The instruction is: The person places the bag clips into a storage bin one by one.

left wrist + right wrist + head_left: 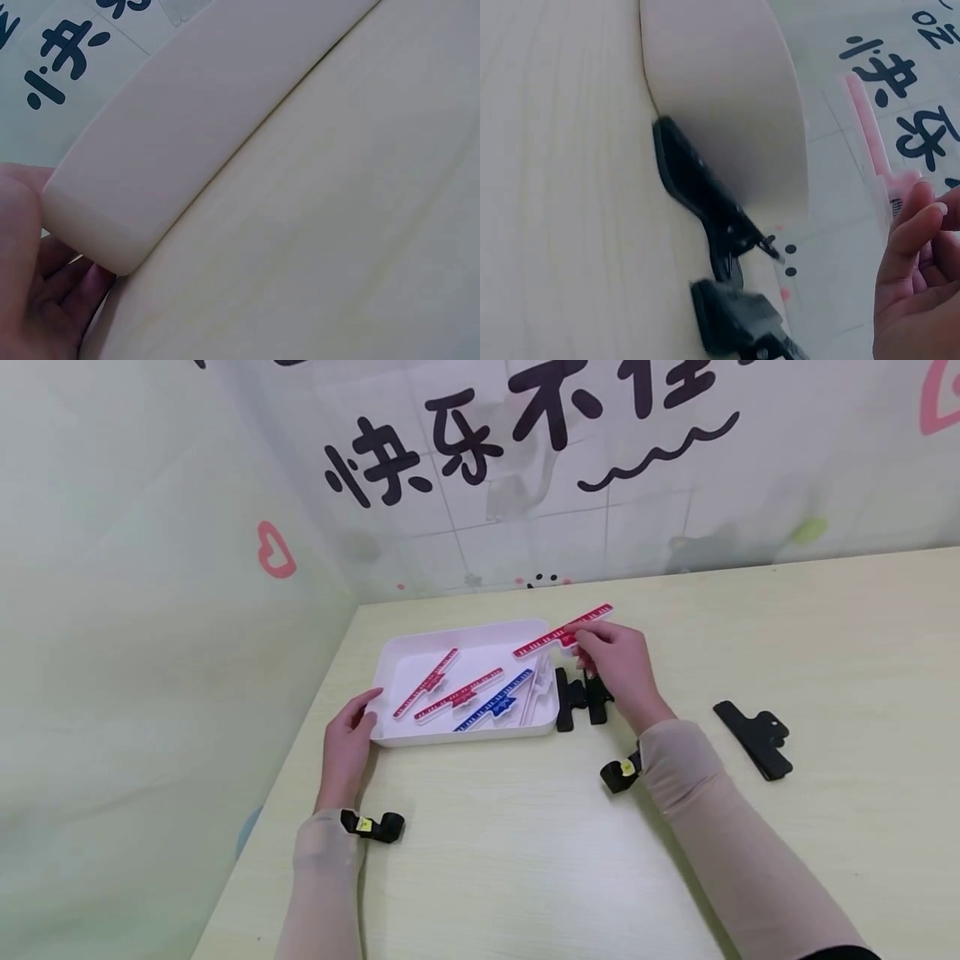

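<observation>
My left hand [348, 739] grips the left side of a white tray [465, 737], fingers curled at its rim and corner in the left wrist view. Above the tray's right back corner, my right hand [618, 668] pinches a long red clip [534, 646] with a piano-key pattern by its small handle. In the right wrist view this clip [868, 124] shows its pinkish back. Inside the tray lie two more red clips [459, 695], a blue clip [495, 702] and clear or white clips [534, 689], partly overlapping.
Against the tray's right side stand two black clips [565, 700], one partly hidden by my right hand. Another black clip [753, 739] lies farther right on the pale table [510, 852]. A printed curtain [525, 527] hangs behind the table.
</observation>
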Demonstrator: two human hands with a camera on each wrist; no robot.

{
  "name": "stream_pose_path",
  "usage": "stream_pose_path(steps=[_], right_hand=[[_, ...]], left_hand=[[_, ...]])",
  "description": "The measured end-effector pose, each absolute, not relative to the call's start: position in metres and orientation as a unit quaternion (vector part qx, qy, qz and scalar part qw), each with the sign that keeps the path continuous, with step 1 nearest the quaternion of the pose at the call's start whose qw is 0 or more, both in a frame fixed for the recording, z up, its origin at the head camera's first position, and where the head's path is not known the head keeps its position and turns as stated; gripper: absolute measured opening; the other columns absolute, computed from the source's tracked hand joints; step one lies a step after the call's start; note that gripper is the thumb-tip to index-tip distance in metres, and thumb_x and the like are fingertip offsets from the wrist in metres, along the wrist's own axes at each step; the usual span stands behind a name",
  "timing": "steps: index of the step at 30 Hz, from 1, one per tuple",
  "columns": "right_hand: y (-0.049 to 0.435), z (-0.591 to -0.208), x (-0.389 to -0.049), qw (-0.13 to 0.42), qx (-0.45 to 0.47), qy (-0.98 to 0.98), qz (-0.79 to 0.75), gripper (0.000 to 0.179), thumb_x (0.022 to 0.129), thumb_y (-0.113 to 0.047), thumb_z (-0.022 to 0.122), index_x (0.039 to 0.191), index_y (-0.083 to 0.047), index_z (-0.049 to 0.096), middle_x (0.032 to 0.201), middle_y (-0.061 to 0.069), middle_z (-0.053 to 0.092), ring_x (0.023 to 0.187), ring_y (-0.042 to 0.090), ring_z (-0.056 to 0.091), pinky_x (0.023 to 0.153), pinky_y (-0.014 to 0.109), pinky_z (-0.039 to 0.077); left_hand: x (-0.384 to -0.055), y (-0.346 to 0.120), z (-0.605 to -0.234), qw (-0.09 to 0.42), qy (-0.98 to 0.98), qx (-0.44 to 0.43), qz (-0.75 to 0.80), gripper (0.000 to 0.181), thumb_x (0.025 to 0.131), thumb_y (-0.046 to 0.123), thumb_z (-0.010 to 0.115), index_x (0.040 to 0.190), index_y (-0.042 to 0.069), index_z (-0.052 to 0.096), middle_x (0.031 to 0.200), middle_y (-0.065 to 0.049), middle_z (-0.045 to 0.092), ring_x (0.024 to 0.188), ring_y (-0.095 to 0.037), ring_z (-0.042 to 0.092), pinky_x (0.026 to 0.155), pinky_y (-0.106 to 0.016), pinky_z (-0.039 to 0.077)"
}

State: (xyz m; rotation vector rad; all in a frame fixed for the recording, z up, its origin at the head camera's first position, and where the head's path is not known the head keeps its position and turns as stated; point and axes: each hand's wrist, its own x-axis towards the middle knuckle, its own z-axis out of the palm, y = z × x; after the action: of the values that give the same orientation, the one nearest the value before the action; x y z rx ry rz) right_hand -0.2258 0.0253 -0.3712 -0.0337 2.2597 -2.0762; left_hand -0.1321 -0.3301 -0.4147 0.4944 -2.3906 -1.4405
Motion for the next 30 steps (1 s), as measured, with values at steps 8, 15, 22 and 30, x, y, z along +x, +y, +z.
stream_pose_path(steps=[8, 15, 22, 30], right_hand=[[-0.001, -0.365, -0.218, 0.04, -0.032, 0.718, -0.694, 0.027, 0.091, -0.031, 0.055, 0.113, -0.018, 0.065, 0.092, 0.005, 0.065, 0.074, 0.016, 0.057, 0.059, 0.022, 0.049], [-0.017, -0.367, -0.216, 0.057, -0.03, 0.714, -0.697, 0.029, 0.09, -0.034, 0.056, 0.113, -0.02, 0.065, 0.095, 0.003, 0.066, 0.078, 0.017, 0.058, 0.064, 0.022, 0.049], [-0.042, -0.364, -0.213, 0.06, -0.056, 0.679, -0.729, 0.027, 0.089, -0.034, 0.057, 0.112, -0.022, 0.065, 0.095, 0.005, 0.067, 0.079, 0.018, 0.06, 0.066, 0.028, 0.051], [-0.063, -0.374, -0.22, 0.071, -0.049, 0.689, -0.72, 0.026, 0.091, -0.033, 0.055, 0.113, -0.022, 0.064, 0.096, 0.003, 0.066, 0.081, 0.017, 0.062, 0.07, 0.033, 0.053]], left_hand=[[-0.131, -0.332, -0.415, 0.151, -0.829, 0.176, -0.509, 0.034, 0.093, 0.016, 0.047, 0.121, 0.03, 0.06, 0.138, 0.007, 0.046, 0.128, -0.01, 0.038, 0.107, -0.032, 0.032], [-0.13, -0.33, -0.417, 0.158, -0.823, 0.17, -0.519, 0.033, 0.093, 0.015, 0.047, 0.119, 0.03, 0.061, 0.135, 0.008, 0.048, 0.126, -0.009, 0.041, 0.106, -0.032, 0.034], [-0.128, -0.33, -0.414, 0.161, -0.824, 0.175, -0.514, 0.033, 0.093, 0.015, 0.048, 0.119, 0.029, 0.061, 0.135, 0.007, 0.049, 0.126, -0.01, 0.041, 0.106, -0.032, 0.034], [-0.128, -0.329, -0.415, 0.155, -0.824, 0.184, -0.513, 0.033, 0.093, 0.018, 0.048, 0.119, 0.034, 0.061, 0.136, 0.01, 0.047, 0.128, -0.01, 0.039, 0.106, -0.033, 0.034]])
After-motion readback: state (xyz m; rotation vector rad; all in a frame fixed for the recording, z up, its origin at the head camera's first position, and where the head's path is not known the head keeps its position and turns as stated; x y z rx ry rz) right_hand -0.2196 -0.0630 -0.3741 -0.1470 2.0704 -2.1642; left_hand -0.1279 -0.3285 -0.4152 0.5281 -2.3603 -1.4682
